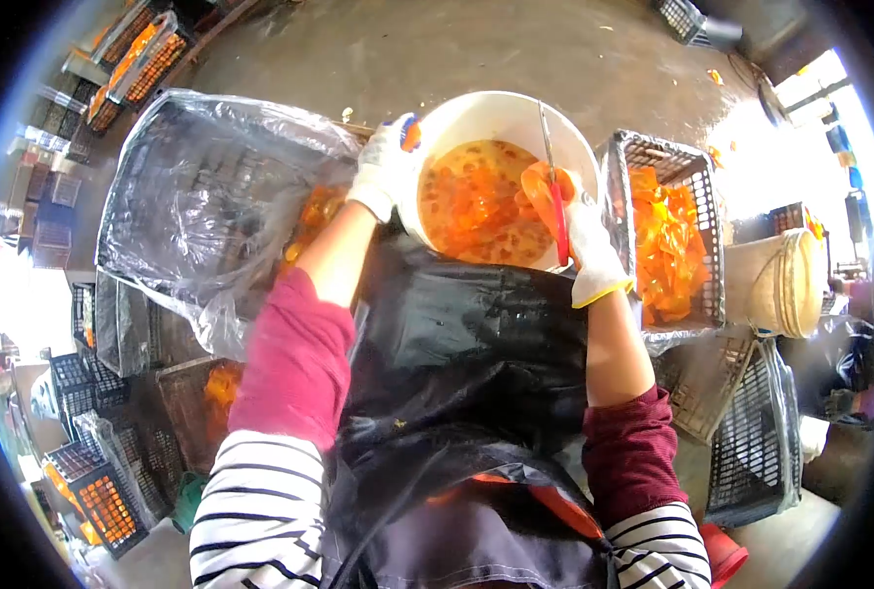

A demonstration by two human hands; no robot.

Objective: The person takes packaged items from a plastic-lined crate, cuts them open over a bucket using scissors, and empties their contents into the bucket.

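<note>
My left hand (386,162), in a white glove, is closed at the left rim of a white bucket (582,137). A small orange piece (412,134) shows at its fingertips, its kind unclear. In the bucket, orange pieces (471,196) lie in cloudy orange liquid. My right hand (591,236), gloved in white with a yellow cuff, is over the bucket's right side. It grips a knife (558,211) with a red handle, the thin blade pointing away from me. A larger, smooth orange piece (538,188) is by its fingers, partly hidden.
Right of the bucket is a black crate (715,231) filled with glossy orange pieces (664,245). A plastic-lined crate (191,196) stands on the left, with orange pieces at its right side. A lidded pale bucket (766,285) and a tilted crate (756,442) are farther right.
</note>
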